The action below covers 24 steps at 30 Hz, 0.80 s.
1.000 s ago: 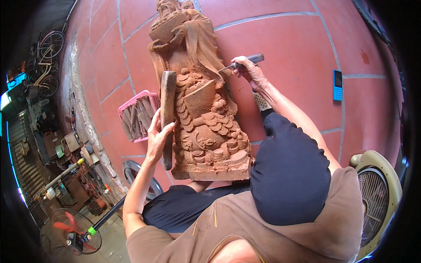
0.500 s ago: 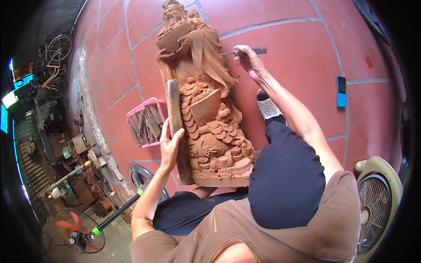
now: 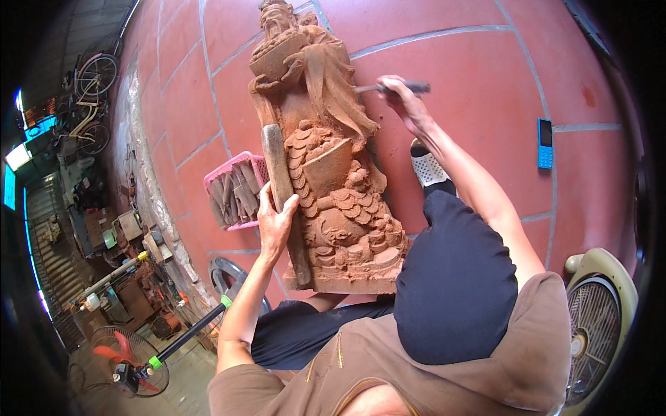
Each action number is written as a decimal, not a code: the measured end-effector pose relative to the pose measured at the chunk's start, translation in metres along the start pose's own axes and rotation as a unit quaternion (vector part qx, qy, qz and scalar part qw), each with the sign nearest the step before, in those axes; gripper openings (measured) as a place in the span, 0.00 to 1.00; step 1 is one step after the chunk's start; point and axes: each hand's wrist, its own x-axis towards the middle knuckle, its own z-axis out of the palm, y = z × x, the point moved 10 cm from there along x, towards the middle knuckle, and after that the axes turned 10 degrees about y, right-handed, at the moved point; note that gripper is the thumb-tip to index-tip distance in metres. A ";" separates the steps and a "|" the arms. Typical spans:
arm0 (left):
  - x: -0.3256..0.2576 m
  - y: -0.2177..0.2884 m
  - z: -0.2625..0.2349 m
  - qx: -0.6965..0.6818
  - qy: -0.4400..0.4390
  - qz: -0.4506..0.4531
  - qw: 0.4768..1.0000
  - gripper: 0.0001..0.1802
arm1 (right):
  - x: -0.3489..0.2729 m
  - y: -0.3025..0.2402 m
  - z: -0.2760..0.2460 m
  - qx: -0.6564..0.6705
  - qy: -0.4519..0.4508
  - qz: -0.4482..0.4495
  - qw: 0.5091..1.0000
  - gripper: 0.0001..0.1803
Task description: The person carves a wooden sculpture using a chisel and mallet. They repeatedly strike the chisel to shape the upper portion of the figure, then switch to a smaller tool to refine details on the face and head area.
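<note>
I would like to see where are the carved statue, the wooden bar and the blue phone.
Carved statue (image 3: 326,163): head view, middle of its front.
Wooden bar (image 3: 279,166): head view, its upper half.
Blue phone (image 3: 545,154): head view, its keypad.

Carving wkshp, by the look of it. Evidence: big brown carved statue (image 3: 327,168) w/ loose dust on its surface, on red tile flr (image 3: 458,76); wooden bar (image 3: 275,159) + dark-handled tool (image 3: 417,87) at it; pink basket (image 3: 243,226) of long narrow pcs next to it. Far left: cluttered equip. (image 3: 114,239), bike (image 3: 87,107). Also red-bladed fan (image 3: 125,353) and beige box fan (image 3: 596,315) nr the worker.
</note>
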 end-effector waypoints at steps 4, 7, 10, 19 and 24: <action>0.004 -0.007 0.009 -0.015 -0.006 -0.018 1.000 0.33 | 0.014 -0.017 0.051 -0.046 -0.038 -0.077 0.995 0.15; 0.001 -0.005 0.007 -0.011 -0.002 -0.030 0.999 0.33 | 0.001 -0.013 0.040 -0.134 -0.031 -0.121 0.983 0.14; 0.002 -0.003 0.006 -0.005 0.006 -0.016 1.000 0.33 | -0.016 0.002 -0.007 -0.204 -0.010 -0.079 0.976 0.15; 0.002 -0.003 0.009 -0.012 0.006 -0.023 1.000 0.33 | 0.022 -0.026 0.062 -0.083 -0.024 -0.104 0.991 0.14; 0.002 -0.007 0.005 -0.011 0.012 -0.017 1.000 0.33 | -0.011 -0.007 0.019 -0.170 -0.007 -0.113 0.979 0.15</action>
